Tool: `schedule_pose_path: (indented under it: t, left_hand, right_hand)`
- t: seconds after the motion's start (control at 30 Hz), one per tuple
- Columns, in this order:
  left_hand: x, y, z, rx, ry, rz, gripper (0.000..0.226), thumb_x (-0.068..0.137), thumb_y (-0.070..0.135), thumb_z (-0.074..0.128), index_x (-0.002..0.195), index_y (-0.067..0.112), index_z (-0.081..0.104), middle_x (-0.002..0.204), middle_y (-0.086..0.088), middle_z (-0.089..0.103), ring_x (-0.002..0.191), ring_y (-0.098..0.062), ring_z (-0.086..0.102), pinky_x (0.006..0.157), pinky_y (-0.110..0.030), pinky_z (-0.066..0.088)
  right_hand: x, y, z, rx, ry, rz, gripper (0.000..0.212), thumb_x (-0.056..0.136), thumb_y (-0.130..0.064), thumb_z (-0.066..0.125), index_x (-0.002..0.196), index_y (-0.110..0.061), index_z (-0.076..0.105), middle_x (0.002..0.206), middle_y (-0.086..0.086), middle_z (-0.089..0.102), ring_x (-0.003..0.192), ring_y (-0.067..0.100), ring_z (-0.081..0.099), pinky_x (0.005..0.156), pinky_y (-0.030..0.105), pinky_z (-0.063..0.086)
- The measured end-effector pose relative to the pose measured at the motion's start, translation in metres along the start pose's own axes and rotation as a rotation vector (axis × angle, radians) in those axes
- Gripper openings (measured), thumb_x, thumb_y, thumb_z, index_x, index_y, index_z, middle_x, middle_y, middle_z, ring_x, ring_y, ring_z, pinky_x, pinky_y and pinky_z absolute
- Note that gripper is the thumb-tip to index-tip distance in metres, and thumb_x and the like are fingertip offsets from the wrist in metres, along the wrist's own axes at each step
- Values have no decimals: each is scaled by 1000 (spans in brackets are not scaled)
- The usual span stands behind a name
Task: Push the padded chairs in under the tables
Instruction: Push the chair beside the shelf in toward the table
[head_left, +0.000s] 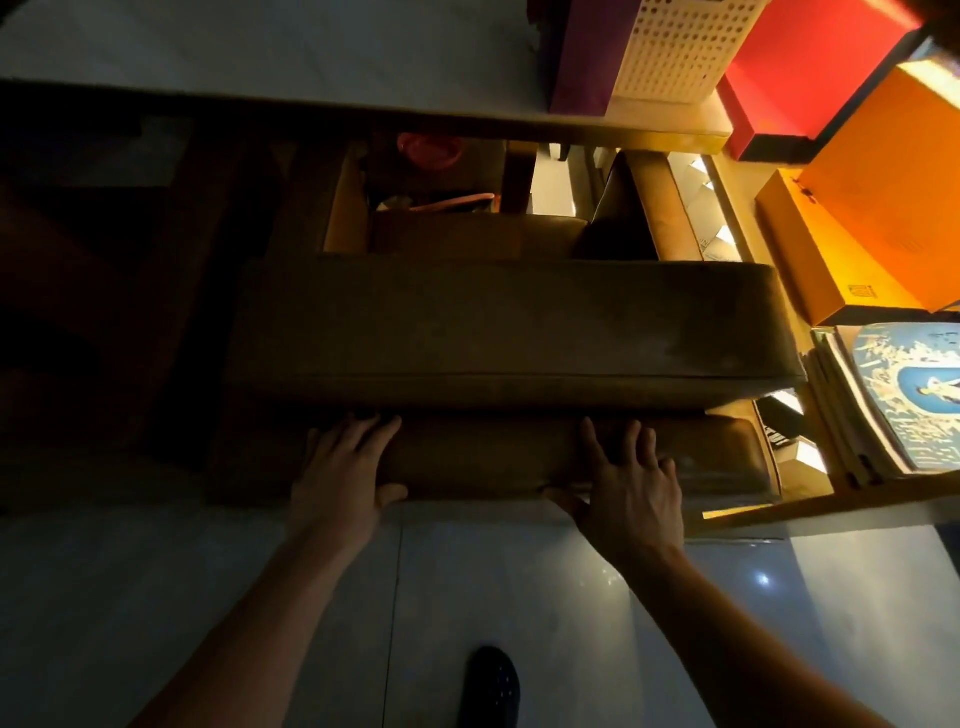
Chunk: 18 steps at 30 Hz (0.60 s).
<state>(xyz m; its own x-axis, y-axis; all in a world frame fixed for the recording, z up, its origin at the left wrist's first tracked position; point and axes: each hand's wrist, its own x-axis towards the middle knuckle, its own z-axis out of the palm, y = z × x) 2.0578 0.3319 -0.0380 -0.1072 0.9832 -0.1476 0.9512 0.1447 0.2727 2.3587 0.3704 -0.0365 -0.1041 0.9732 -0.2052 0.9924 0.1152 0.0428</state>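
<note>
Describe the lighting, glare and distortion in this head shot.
Head view: dim overall, the left side almost black; warm light falls on the orange boxes at right; a small glare spot on the glossy floor; both hands on the padded chair are shadowed; wide-angle bending at the edges.

Seen from above in dim light, a padded chair (509, 332) in brown upholstery stands pushed up against the edge of a tabletop (260, 52), its front part lying under that edge. Both hands rest flat on the lower padded back cushion (483, 457) nearest the person: the left hand (343, 467) with fingers spread over its top and thumb against its near face, the right hand (628, 483) likewise, well apart from the left. On the tabletop stand a perforated white basket (680, 47) and a red box (810, 73). To the right, orange boxes (883, 208) and a blue-patterned book (914, 389) lie on shelves. A dark shoe (491, 686) stands on the pale tiled floor (519, 597).
</note>
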Motion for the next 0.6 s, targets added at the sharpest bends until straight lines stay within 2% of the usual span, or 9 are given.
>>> schedule_pose_path:
  t: [0.1, 0.23, 0.6]
  left_hand:
    - [21, 2, 2, 1, 11, -4, 76, 86, 44, 68, 151, 33, 29, 157, 4, 31, 146, -25, 18, 120, -49, 11]
    - [32, 5, 3, -11, 31, -1, 76, 85, 42, 69, 150, 30, 32, 155, 2, 34, 145, -26, 21, 119, -51, 16]
    - [1, 7, -2, -45, 28, -36, 75, 86, 40, 70, 150, 31, 32, 157, 1, 31, 145, -27, 17, 116, -50, 26]
  right_hand:
    - [23, 1, -3, -15, 31, -9, 98, 77, -87, 32, 156, -31, 12, 157, 26, 21, 143, 46, 20, 107, 57, 36]
    - [39, 3, -5, -34, 28, -7, 99, 75, -87, 38, 154, -31, 15, 153, 25, 26, 139, 45, 25, 103, 57, 40]
    - [8, -1, 3, -11, 14, -8, 97, 79, -86, 33, 155, -30, 13, 157, 26, 21, 143, 47, 20, 107, 58, 36]
